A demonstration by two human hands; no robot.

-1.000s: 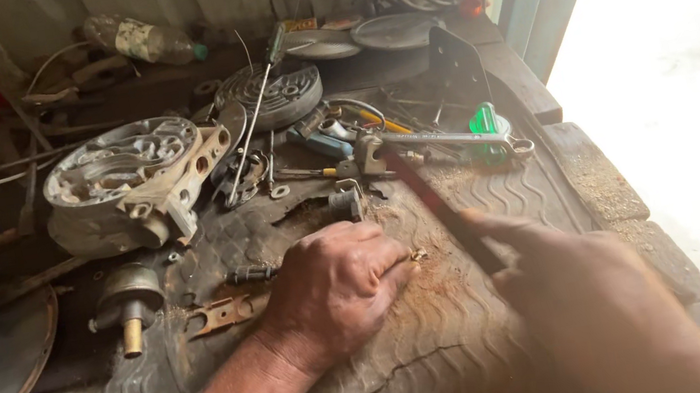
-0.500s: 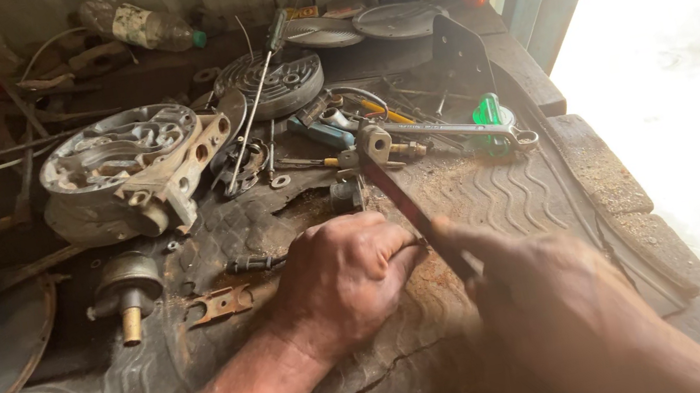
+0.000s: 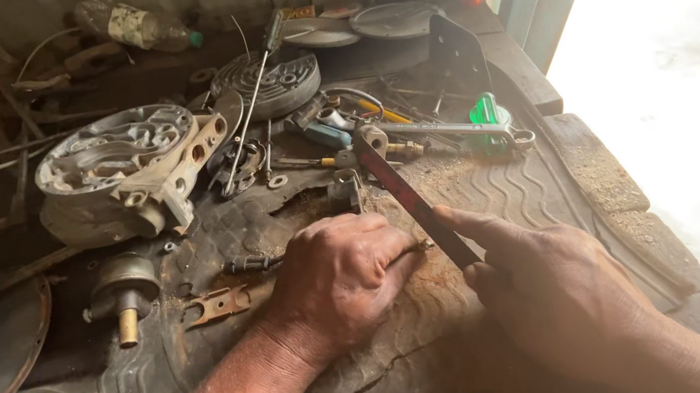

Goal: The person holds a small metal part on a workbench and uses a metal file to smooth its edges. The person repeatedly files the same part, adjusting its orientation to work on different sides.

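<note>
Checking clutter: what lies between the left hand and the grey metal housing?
In the head view, a small dark bolt on the rubber mat lies between left hand and housing.

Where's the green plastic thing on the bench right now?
In the head view, the green plastic piece sits right of centre, toward the back of the rubber mat, beside the silver wrench and beyond the right hand.

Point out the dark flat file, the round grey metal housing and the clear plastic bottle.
Dark flat file [image 3: 402, 192]: head view, middle of its blade.
Round grey metal housing [image 3: 113, 157]: head view, its ribbed top face.
Clear plastic bottle [image 3: 133, 26]: head view, middle of its body.
</note>
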